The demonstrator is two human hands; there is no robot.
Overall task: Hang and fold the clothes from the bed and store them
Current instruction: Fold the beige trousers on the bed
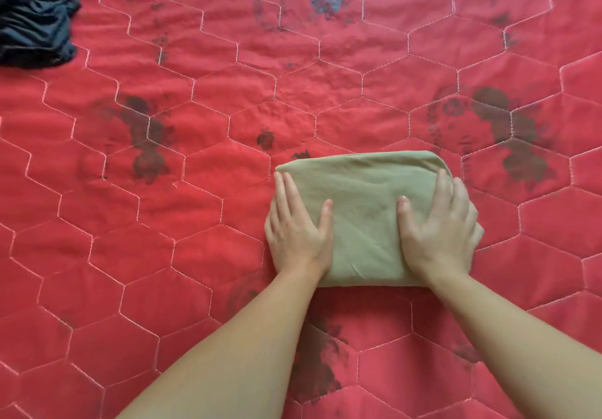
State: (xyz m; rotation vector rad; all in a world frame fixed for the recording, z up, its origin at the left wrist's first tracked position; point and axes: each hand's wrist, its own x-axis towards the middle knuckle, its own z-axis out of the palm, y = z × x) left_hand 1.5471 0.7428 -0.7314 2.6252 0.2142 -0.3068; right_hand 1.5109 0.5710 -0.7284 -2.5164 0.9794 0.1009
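A big red quilt (163, 223) covers the bed, with white stitching that makes six-sided shapes and some dark flower prints on it.

Closest to the camera, two bare arms reach forward over the quilt. At the end of them, both hands lie on a folded green cloth (365, 210). The left hand (298, 226) rests flat on the left end of the cloth. The right hand (439, 226) rests flat on the right end. All the fingers are straight and spread a little, pointing away from the person, and the thumbs point in toward each other. The hands are pressing down, not grabbing. They hold nothing.

The green cloth sits right under the hands, a bit right of the middle of the bed. It is a neat rectangle. Its long side runs from left to right, so one hand has each short end. Both hands are about as near to it as each other. The far edge looks like a smooth fold, and the near edge lies by the wrists. To lift it, I think the fingers would need to slide under the two short ends.

Far away, at the top left corner, a dark crumpled garment (32, 18) waits. It looks not folded yet.
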